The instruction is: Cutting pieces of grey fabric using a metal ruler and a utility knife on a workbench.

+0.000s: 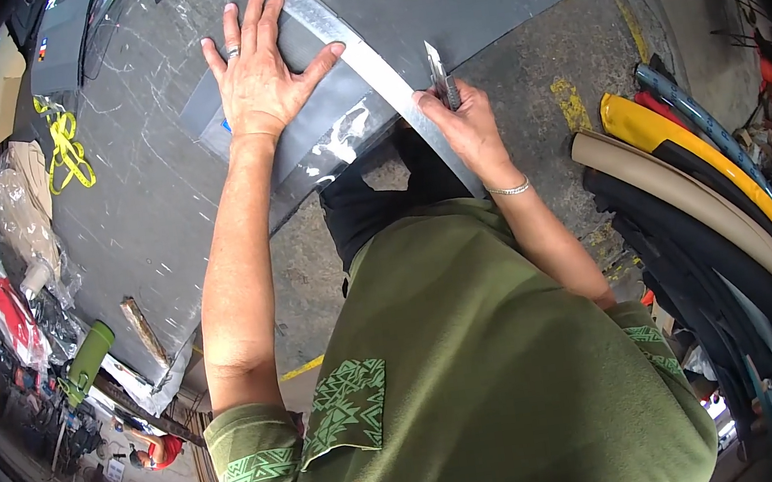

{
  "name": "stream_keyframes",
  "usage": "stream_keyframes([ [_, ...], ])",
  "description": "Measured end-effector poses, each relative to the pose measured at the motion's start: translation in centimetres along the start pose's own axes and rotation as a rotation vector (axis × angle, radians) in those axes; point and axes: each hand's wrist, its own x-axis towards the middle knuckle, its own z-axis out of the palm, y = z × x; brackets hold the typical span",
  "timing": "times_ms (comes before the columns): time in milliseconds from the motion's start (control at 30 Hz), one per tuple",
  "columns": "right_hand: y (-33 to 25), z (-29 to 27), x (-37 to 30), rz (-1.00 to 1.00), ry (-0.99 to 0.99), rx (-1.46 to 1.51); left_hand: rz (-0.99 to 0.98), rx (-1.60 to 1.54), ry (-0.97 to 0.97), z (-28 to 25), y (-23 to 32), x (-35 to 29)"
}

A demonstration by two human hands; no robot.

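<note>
My left hand [259, 85] lies flat with its fingers spread on a clear, glossy plastic sheet [324, 85] on the dark tabletop [144, 232]. Its thumb tip reaches the edge of a long metal straightedge [376, 69]. That bar runs from the far side of the table, past the near edge, toward my waist. My right hand [471, 129] is closed around a utility knife [439, 75], its blade out and pointing away from me. The right thumb and fingers are beside the straightedge; whether they also touch it, I cannot tell.
Rolls of material, including a yellow roll [703, 154] and a beige roll [669, 192], lie at the right. A yellow strap [66, 150], plastic bags and a green roll [90, 356] sit along the left. Another person [163, 449] in red is far off at lower left.
</note>
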Motion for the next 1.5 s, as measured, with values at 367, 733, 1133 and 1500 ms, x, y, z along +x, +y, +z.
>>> stream_keyframes([
  [367,-1.2,0.0,-0.3,0.051,-0.022,-0.026,0.012,-0.012,-0.020,0.1,-0.3,0.1],
  [733,-0.1,-0.7,0.4,0.015,-0.020,-0.149,0.128,-0.275,-0.389,-5.8,2.6,2.7],
  [1133,-8.9,0.7,-0.2,-0.623,-0.189,-0.683,0.288,-0.561,0.372,3.6,-2.4,2.1],
  [1500,-9.7,5.5,4.6,-0.633,-0.120,-0.822,-0.134,0.231,-0.756,-5.9,5.5,5.3],
])
